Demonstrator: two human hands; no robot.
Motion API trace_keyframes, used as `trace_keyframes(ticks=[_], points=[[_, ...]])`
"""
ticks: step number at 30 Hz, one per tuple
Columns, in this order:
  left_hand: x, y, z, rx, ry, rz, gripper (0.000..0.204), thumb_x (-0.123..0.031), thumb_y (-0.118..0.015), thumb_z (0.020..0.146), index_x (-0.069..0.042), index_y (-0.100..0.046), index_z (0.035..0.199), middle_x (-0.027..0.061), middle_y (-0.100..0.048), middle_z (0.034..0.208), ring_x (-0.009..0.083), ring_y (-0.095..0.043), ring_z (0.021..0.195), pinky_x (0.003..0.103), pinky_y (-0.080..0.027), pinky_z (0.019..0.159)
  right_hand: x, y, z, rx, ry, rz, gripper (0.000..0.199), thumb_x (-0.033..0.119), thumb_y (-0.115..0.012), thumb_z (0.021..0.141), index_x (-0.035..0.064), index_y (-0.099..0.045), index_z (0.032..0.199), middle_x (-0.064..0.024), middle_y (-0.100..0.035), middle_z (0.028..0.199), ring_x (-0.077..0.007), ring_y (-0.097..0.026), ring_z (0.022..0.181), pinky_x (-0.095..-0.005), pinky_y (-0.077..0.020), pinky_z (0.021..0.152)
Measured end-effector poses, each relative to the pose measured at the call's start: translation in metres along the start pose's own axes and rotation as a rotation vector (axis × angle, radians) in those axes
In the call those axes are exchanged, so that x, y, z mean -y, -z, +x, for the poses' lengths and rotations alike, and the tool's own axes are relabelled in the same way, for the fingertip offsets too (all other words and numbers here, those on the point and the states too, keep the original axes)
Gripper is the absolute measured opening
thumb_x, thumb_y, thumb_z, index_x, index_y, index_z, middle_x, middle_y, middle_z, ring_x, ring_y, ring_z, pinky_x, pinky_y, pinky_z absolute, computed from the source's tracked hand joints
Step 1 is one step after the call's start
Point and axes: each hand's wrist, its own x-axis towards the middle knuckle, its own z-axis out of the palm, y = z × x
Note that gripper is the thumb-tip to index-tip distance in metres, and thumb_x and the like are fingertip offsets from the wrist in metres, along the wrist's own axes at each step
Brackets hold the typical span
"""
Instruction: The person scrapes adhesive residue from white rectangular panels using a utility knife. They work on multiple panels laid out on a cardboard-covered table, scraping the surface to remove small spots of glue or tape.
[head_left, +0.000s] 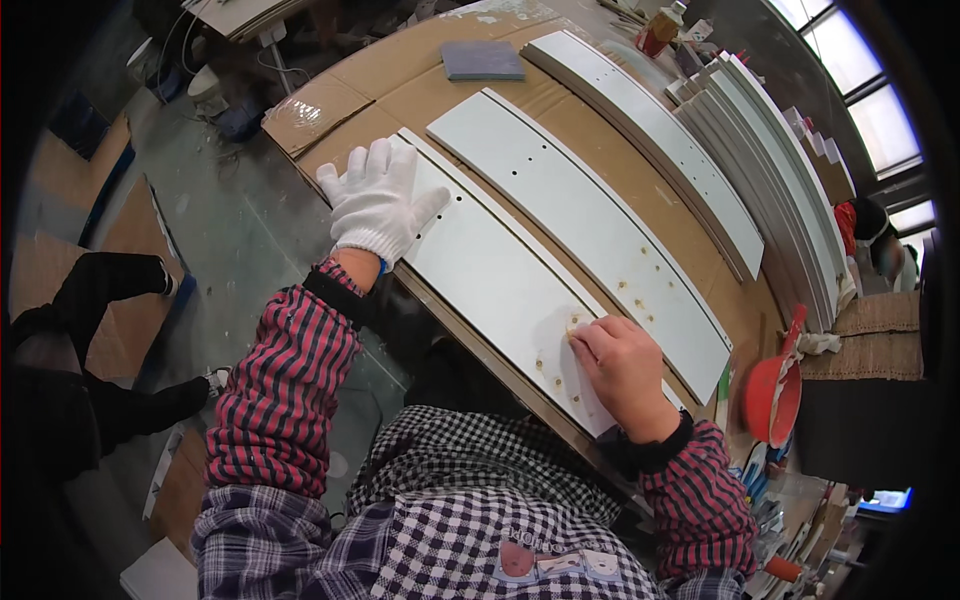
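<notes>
My left hand (380, 203), in a white knit glove, lies with fingers spread on the far left end of the nearest white panel (490, 275). A few small dark holes show beside its thumb. At the panel's right end my bare right hand (628, 372) presses thumb and fingertips together against the surface. Yellowish-brown smeared spots mark the holes around it; whatever the fingertips pinch is hidden. Just beyond lies a second white panel (580, 200), with open holes toward its far end and similar brownish spots toward its near end.
Cardboard (400, 112) covers the table. A grey-blue block (482, 61), a stack of white panels (650, 130) and more long boards (775, 170) lie farther back. A red bowl (771, 400) stands at the right. Another person's legs (130, 390) are at the left.
</notes>
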Motion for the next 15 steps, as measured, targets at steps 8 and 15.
trace_keyframes(ticks=[8, 15], points=[[0.002, -0.001, -0.001, -0.063, -0.002, -0.037, 0.061, -0.058, -0.055, 0.083, -0.011, -0.053, 0.123, 0.0077, -0.049, 0.119, 0.0260, -0.043, 0.116, 0.052, -0.024, 0.097, -0.009, -0.003, 0.007, 0.103, -0.034, -0.004, 0.009, 0.011, -0.067, 0.078, 0.0070, -0.060, 0.074, -0.0071, -0.059, 0.073, -0.0269, -0.060, 0.065, -0.0368, -0.0494, 0.058], [0.004, -0.005, -0.001, -0.094, 0.006, -0.048, 0.058, -0.054, -0.058, 0.082, -0.012, -0.054, 0.122, 0.0074, -0.050, 0.118, 0.0258, -0.042, 0.116, 0.052, -0.025, 0.096, 0.015, 0.006, -0.001, 0.172, -0.071, 0.219, 0.007, 0.010, -0.066, 0.077, 0.0080, -0.060, 0.075, -0.0068, -0.058, 0.070, -0.0271, -0.058, 0.061, -0.0358, -0.0477, 0.056]])
